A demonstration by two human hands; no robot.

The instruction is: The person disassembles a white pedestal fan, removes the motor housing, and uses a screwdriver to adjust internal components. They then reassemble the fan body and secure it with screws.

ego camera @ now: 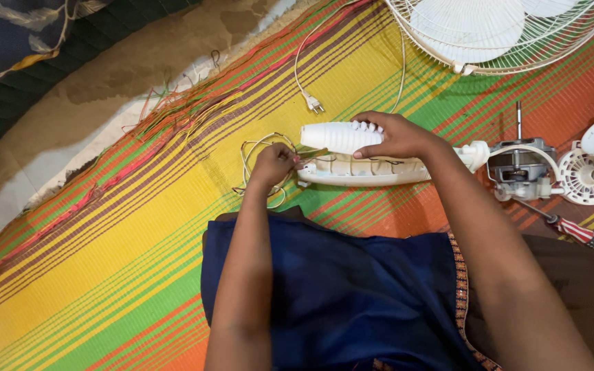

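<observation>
I see the white ribbed plastic housing (342,137) lying on the striped mat (125,254) just ahead of my knees, stacked on the long white base shell (362,172) beneath it. My right hand (397,135) is clamped over the housing's right end, fingers wrapped across the top, pinning it down. My left hand (274,163) is pinched shut on a loop of thin wires (256,148) that spills from the housing's left end; whether a small tool sits in that pinch I cannot tell. I judge the step in hand to be working the wiring at the mouth of the housing while the other hand steadies it. The next move, as I read it, calls for a firm hold on the right and a fine, gentle pull on the left, since the strands look thin and tangled. Further out, the bare motor (520,168) with its shaft lies right of the shell, a red-handled screwdriver (579,232) near it, the fan grille (503,31) beyond, and the plug (313,103) on its white cord above the housing
</observation>
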